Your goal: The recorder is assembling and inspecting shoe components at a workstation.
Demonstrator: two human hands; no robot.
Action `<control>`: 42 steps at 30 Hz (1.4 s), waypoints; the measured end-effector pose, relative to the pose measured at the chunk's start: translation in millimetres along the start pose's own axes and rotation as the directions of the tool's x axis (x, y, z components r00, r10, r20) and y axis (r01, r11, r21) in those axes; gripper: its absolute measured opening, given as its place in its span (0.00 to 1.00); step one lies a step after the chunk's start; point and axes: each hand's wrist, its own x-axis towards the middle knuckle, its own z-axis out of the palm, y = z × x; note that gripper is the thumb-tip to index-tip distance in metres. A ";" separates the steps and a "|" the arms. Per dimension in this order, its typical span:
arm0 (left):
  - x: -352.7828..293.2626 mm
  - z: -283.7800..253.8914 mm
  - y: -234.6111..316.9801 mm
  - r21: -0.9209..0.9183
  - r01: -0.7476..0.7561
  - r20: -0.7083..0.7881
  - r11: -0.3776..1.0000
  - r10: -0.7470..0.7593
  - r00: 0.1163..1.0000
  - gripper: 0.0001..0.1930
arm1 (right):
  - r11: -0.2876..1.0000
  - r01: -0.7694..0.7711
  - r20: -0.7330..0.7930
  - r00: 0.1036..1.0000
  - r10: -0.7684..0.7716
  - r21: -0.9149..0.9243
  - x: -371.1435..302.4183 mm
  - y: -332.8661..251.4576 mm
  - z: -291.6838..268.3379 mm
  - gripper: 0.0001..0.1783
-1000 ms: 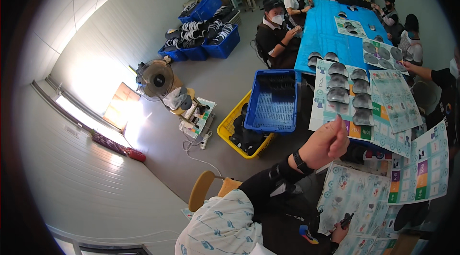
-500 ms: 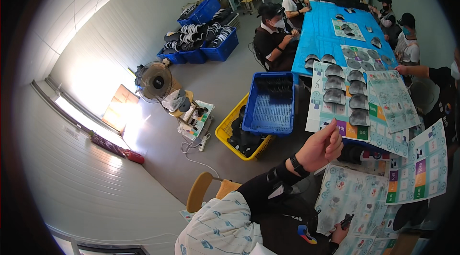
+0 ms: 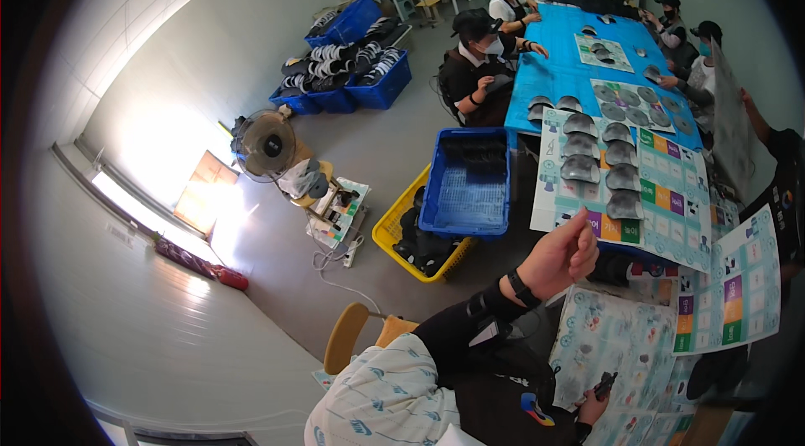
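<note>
My left hand (image 3: pixel 560 257) is raised in front of the table, a black band round its wrist. Its fingers are loosely bent and nothing shows in them. Just beyond it, a printed board (image 3: pixel 549 207) carries two columns of grey, dome-shaped pieces (image 3: pixel 579 168). Lower down, close to my body, my right hand (image 3: pixel 594 407) is closed round a small black object (image 3: pixel 605 385) whose kind I cannot make out. Beneath that hand spreads a smudged printed sheet (image 3: pixel 579 345). Another printed sheet (image 3: pixel 755 278) stands tilted up at the right.
A blue crate (image 3: pixel 433 215) rests on a yellow basket (image 3: pixel 386 232) of dark pieces, left of the table. Co-workers sit along both sides of the blue-covered table (image 3: pixel 545 52). A standing fan (image 3: pixel 267 144) and a wooden chair (image 3: pixel 348 337) are farther left.
A co-worker at the right has lifted a printed sheet off the board and holds it upright. The seated co-worker at the left now reaches onto the table. My hands have hardly moved.
</note>
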 end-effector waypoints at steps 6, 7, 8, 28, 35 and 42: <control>25.4 -69.7 -17.3 0.567 0.212 -0.341 0.796 -0.008 0.940 0.11 | 0.996 0.035 0.011 0.999 -0.034 -0.085 -47.1 -87.0 15.9 0.22; 34.4 -89.4 -23.8 0.646 0.234 -0.289 0.727 -0.052 0.956 0.11 | 0.989 0.083 -0.030 0.996 -0.087 -0.122 -28.9 -47.7 13.7 0.20; 43.5 -105.7 -41.0 0.740 0.282 -0.309 0.610 -0.063 0.949 0.11 | 0.978 0.169 -0.052 0.983 -0.176 -0.122 -19.8 -8.7 6.4 0.19; 251.7 -298.0 -269.8 0.250 -0.481 0.357 -0.840 -0.382 0.853 0.08 | 0.978 -0.139 -0.612 0.764 0.206 0.157 -144.9 -78.8 26.5 0.12; 265.4 -288.9 -240.6 0.288 -0.694 0.473 -0.660 -0.532 0.702 0.21 | 0.971 -0.146 -0.562 0.795 0.230 0.191 -127.4 -111.9 35.5 0.18; 231.9 -244.4 -240.2 0.519 -0.630 0.523 -0.577 -0.368 0.768 0.08 | 0.975 -0.112 -0.563 0.801 0.203 0.192 -126.4 -110.8 31.4 0.20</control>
